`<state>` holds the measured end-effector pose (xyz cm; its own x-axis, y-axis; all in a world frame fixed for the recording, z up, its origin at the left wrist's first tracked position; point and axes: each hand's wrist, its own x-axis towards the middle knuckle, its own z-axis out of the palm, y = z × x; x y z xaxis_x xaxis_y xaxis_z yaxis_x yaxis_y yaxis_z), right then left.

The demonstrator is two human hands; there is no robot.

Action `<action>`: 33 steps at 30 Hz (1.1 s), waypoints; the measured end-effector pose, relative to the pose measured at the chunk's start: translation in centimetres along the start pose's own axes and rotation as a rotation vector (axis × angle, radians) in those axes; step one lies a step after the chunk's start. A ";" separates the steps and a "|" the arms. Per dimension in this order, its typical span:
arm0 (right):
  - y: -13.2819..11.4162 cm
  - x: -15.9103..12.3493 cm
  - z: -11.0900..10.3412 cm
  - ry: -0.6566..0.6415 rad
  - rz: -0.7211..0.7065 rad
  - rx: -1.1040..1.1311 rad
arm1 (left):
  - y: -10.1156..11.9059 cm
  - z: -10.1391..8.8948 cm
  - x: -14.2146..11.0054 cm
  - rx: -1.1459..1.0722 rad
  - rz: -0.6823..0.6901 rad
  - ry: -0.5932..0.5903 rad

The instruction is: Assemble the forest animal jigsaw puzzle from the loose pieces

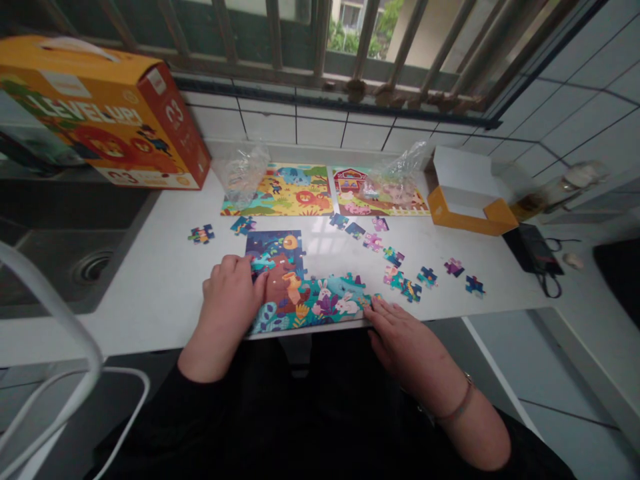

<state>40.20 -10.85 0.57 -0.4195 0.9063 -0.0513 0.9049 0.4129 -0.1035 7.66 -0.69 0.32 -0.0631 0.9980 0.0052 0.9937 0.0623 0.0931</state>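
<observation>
A partly joined jigsaw puzzle (285,280) lies on the white counter in front of me, forming an L shape with a bear, rabbits and plants. My left hand (231,297) is at its left side, fingers curled and thumb against the edge pieces. Across the lower right corner, my right hand (397,327) rests with its fingers stretched out, fingertips touching the corner. Loose puzzle pieces (373,241) are scattered to the right of the puzzle. Two more lie beyond its upper left, a blue-yellow piece (243,225) and an orange-blue piece (201,234).
Two picture sheets (305,190) lie at the back, partly under clear plastic bags (245,173). A large orange box (100,120) stands at left beside the sink (65,260). An opened small box (473,210) and a black device (533,253) are at right. The counter's front edge runs close to me.
</observation>
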 end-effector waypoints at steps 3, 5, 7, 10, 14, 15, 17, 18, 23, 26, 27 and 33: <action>-0.1 0.1 -0.1 -0.017 0.009 -0.006 | -0.8 0.2 0.6 -0.036 0.006 0.000; 0.0 0.1 0.0 -0.011 0.013 -0.003 | -1.2 0.2 0.8 -0.069 0.009 -0.003; 0.2 0.1 0.1 0.012 0.014 0.009 | -1.6 0.1 1.0 -0.128 0.009 0.002; 0.5 0.0 0.2 0.059 0.005 0.022 | -1.7 -0.3 0.9 -0.279 0.021 0.017; 0.7 0.2 -0.1 0.080 0.003 0.026 | -0.6 -0.6 0.0 -0.592 0.045 -0.020; 0.8 0.3 -0.2 0.084 0.004 0.029 | 0.0 -0.6 -0.3 -0.701 0.055 -0.047; 1.1 0.4 -0.5 0.093 0.010 0.038 | 1.3 -0.4 -0.9 -0.959 0.069 -0.132; 1.2 0.5 -0.7 0.094 0.017 0.046 | 2.0 -0.2 -1.2 -1.097 0.068 -0.192; 1.8 0.7 -0.9 0.163 0.055 0.151 | 5.5 0.5 -3.0 -1.489 0.011 -0.431; 1.1 0.6 -0.8 0.339 0.040 0.245 | 7.0 1.1 -4.1 -1.590 -0.014 -0.501; 0.7 0.5 -0.7 0.397 0.038 0.271 | 7.5 1.3 -4.5 -1.619 -0.029 -0.524; -1.4 0.6 -0.3 0.468 -0.007 0.390 | 9.5 2.6 -6.2 -1.661 -0.016 -0.589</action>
<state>38.69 -10.84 0.94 -0.2689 0.8835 0.3835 0.7717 0.4359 -0.4631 17.69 -6.26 -1.39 0.3408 0.8917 -0.2979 -0.1671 0.3693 0.9142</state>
